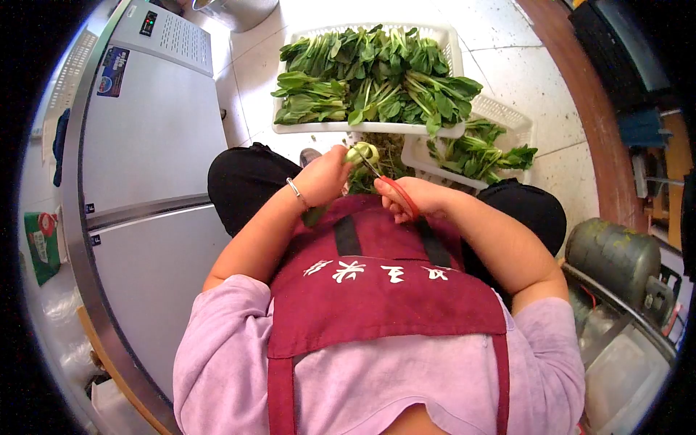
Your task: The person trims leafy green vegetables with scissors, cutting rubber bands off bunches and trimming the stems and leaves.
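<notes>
tiled floor [504, 65] beneath 2 white crates [290, 129] [435, 172] of greens. left hand [324, 177] grips a leafy vegetable [361, 154]; right hand [406, 197] clasps red-handled scissors [409, 203], blades at its base.

Pale tiled floor [507, 80], brown wooden strip [594, 123] at right, grey-white fridge-like cabinet [148, 138] at left, bright light on tiles, dark green cylinder [615, 257]

Shows pale, square ceramic-tiled floor [507, 69]. Bears, past the right hand's [402, 199] grip, a large white perforated plastic basket [362, 130] (support partly hidden), a smaller white plastic basket [464, 178] rightward, and a round silvery metal pot [243, 13] farther left.
</notes>
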Motion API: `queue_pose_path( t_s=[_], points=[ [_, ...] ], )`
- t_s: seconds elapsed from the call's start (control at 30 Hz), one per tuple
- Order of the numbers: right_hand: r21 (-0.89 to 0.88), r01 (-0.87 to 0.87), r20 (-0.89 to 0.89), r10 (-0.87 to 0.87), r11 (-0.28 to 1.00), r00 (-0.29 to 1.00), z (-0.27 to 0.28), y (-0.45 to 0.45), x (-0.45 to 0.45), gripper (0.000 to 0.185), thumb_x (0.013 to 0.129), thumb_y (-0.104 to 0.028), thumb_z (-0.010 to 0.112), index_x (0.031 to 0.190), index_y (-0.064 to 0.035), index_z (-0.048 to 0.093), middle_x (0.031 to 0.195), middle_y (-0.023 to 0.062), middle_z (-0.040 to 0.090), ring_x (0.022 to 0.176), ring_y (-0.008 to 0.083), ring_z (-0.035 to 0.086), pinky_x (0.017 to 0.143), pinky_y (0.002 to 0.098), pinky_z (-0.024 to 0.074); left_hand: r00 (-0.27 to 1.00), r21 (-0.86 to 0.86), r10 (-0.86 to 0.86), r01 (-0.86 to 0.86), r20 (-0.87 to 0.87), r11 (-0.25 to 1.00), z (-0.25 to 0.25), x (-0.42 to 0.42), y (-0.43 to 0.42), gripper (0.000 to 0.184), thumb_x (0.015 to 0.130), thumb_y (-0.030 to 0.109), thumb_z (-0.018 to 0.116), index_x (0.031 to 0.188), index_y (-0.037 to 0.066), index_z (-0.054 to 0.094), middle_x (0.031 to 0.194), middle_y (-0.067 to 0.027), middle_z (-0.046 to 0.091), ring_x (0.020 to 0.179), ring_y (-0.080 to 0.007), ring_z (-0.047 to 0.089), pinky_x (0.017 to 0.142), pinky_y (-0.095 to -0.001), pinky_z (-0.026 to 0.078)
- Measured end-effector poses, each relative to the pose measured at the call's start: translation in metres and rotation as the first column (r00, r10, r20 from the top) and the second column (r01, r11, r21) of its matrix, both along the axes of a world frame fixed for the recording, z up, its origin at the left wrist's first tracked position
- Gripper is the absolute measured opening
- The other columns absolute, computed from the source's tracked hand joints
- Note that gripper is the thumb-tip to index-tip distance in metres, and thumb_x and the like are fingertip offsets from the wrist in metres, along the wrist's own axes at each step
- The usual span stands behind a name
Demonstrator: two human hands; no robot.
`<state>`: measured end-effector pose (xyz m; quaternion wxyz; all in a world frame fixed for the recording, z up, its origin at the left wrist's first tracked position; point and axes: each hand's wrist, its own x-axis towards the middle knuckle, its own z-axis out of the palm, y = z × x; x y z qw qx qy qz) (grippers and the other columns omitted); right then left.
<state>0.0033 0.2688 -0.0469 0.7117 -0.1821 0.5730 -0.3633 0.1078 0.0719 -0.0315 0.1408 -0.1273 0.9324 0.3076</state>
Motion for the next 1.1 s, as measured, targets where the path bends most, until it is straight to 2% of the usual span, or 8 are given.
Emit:
queue_pose_path(
  t_s=[0.23,0.33,0.4,0.53,0.67,0.87,1.0,1.1],
  points=[
    [0.068,0.040,-0.057,-0.036,0.997,0.998,0.000,-0.001,0.004,0.062,0.081,-0.066,0.046,0.070,-0.0056,0.054,0.060,0.0034,0.053,0.052,0.0138,0.055,0.049,0.0260,0.0432,0.998,0.046,-0.006,0.003,0.055,0.999,-0.015,0.003,-0.012,0.025,0.090,0.020,0.047,0.098,-0.003,0.046,0.080,-0.0278,0.058,0.078,-0.0413,0.059,0.068,-0.0460,0.045],
    [0.055,0.065,-0.070,-0.061,0.996,0.996,-0.001,-0.003,0.003,0.060,0.082,-0.064,0.048,0.071,-0.0053,0.053,0.060,0.0031,0.053,0.052,0.0138,0.055,0.049,0.0259,0.0432,1.000,0.168,-0.007,0.003,0.019,0.986,-0.018,0.003,-0.020,0.026,0.091,0.022,0.047,0.100,-0.002,0.049,0.076,-0.0185,0.060,0.069,-0.0312,0.060,0.062,-0.0399,0.046],
    [0.041,0.092,-0.060,-0.089,0.995,0.994,-0.004,-0.003,0.002,0.059,0.082,-0.063,0.049,0.072,-0.0051,0.053,0.060,0.0028,0.053,0.051,0.0137,0.055,0.048,0.0257,0.0433,0.924,0.722,0.249,-0.382,0.290,0.577,-0.017,0.002,-0.025,0.023,0.091,0.024,0.048,0.099,0.003,0.052,0.077,-0.0056,0.054,0.065,-0.0144,0.051,0.059,-0.0271,0.043],
    [-0.073,0.238,0.006,-0.239,0.968,0.971,-0.010,-0.001,-0.008,0.059,0.083,-0.060,0.051,0.081,-0.0009,0.054,0.065,0.0033,0.053,0.055,0.0141,0.056,0.053,0.0263,0.0457,0.892,0.907,0.238,-0.316,0.384,-0.280,-0.007,0.002,-0.037,0.035,0.093,0.029,0.046,0.115,0.003,0.049,0.081,0.0014,0.047,0.061,-0.0076,0.039,0.054,-0.0202,0.034],
    [-0.099,0.263,-0.004,-0.265,0.960,0.964,-0.003,-0.002,-0.014,0.053,0.084,-0.056,0.052,0.082,-0.0026,0.054,0.063,0.0021,0.051,0.054,0.0130,0.056,0.054,0.0256,0.0469,0.900,0.856,0.268,-0.182,0.343,-0.483,-0.013,-0.003,-0.045,0.027,0.091,0.027,0.049,0.107,0.005,0.049,0.082,0.0000,0.047,0.068,-0.0098,0.041,0.061,-0.0215,0.037],
    [-0.155,0.305,-0.034,-0.313,0.940,0.949,-0.003,0.000,-0.017,0.049,0.085,-0.053,0.053,0.079,-0.0044,0.052,0.064,0.0016,0.051,0.054,0.0126,0.055,0.054,0.0256,0.0472,0.838,0.898,0.458,-0.081,0.296,-0.432,0.010,-0.012,-0.035,0.027,0.092,0.031,0.044,0.101,0.006,0.051,0.084,-0.0043,0.055,0.081,-0.0215,0.047,0.080,-0.0344,0.039],
    [-0.187,0.314,-0.036,-0.326,0.931,0.945,-0.002,0.001,-0.018,0.046,0.086,-0.051,0.054,0.078,-0.0054,0.052,0.064,0.0015,0.050,0.056,0.0123,0.054,0.056,0.0256,0.0464,0.929,0.829,0.321,0.027,0.186,-0.558,0.010,-0.018,-0.037,0.028,0.092,0.032,0.042,0.101,0.006,0.050,0.084,-0.0044,0.055,0.081,-0.0208,0.046,0.079,-0.0337,0.039],
    [-0.221,0.281,-0.114,-0.310,0.934,0.944,0.002,0.003,-0.018,0.041,0.089,-0.046,0.051,0.084,-0.0049,0.051,0.064,0.0014,0.053,0.059,0.0118,0.057,0.054,0.0243,0.0454,0.918,0.860,0.339,-0.002,0.204,-0.511,0.007,-0.023,-0.045,0.028,0.092,0.031,0.043,0.102,0.006,0.048,0.081,-0.0035,0.050,0.081,-0.0192,0.046,0.074,-0.0315,0.040]
  ],
)
